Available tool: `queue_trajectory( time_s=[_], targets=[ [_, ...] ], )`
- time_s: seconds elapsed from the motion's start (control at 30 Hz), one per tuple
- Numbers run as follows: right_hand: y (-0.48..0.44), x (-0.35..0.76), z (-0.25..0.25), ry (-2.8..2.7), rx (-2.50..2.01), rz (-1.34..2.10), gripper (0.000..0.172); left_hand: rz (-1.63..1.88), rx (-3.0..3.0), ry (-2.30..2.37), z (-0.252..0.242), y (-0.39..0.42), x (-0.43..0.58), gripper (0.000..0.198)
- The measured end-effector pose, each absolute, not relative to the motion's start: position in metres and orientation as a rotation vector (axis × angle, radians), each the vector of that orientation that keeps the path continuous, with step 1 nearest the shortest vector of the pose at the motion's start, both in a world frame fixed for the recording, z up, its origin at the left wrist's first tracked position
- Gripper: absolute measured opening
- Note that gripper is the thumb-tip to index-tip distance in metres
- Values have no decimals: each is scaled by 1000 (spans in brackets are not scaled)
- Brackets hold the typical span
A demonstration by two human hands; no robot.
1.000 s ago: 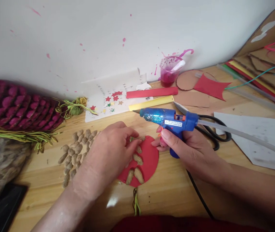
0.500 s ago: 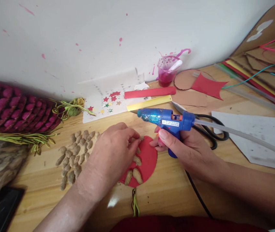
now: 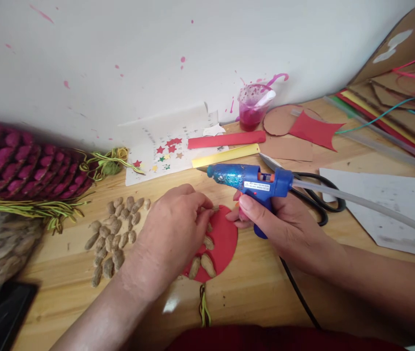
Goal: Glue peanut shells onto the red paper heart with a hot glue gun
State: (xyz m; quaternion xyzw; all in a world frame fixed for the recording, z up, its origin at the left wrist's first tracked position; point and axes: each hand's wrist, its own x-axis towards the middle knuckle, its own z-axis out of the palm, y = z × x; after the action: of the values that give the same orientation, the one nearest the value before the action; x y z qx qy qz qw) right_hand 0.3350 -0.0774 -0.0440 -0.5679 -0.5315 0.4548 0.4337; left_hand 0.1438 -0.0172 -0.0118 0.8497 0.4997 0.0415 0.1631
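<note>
Far side: one clear cup (image 3: 244, 100), magenta liquid (image 3: 249, 119) and a white stick (image 3: 265, 99) inside. Near left: one plastic bag (image 3: 28, 233) of peanuts. On the tabletop (image 3: 251, 302) I count one red disc (image 3: 227, 243); two peanuts (image 3: 208, 265) at its near edge, a third peanut (image 3: 208, 243) farther in. Left hand (image 3: 174, 234): grip pinched on another peanut (image 3: 215, 208), far edge. Right hand (image 3: 295, 229): grip closed round one blue glue gun (image 3: 258, 180).

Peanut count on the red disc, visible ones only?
5 brown unshelled peanuts show on the flat, round red disc: two at the near edge, two farther up, one at the far edge by the bare left hand. That hand may hide more.
</note>
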Motion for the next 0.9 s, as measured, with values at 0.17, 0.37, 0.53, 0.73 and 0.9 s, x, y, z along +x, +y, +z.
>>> queue_trajectory(
  time_s=[0.17, 0.37, 0.53, 0.73, 0.9],
  targets=[
    [-77, 334, -45, -1315, -1413, 1125, 33, 113, 2446, 1422, -10, -18, 146, 19],
    [-78, 334, -47, -1274, -1406, 1188, 30, 105, 2511, 1402, -11, -21, 148, 23],
    [-78, 331, -49, -1160, -1352, 1308, 30, 105, 2513, 1396, -12, -21, 147, 27],
    [-77, 329, -49, -1063, -1303, 1364, 37, 246, 2491, 1407, -4, -19, 128, 29],
    [-76, 327, -53, -1013, -1258, 1399, 42, 397, 2680, 1270, -7, -31, 113, 35]
  ],
)
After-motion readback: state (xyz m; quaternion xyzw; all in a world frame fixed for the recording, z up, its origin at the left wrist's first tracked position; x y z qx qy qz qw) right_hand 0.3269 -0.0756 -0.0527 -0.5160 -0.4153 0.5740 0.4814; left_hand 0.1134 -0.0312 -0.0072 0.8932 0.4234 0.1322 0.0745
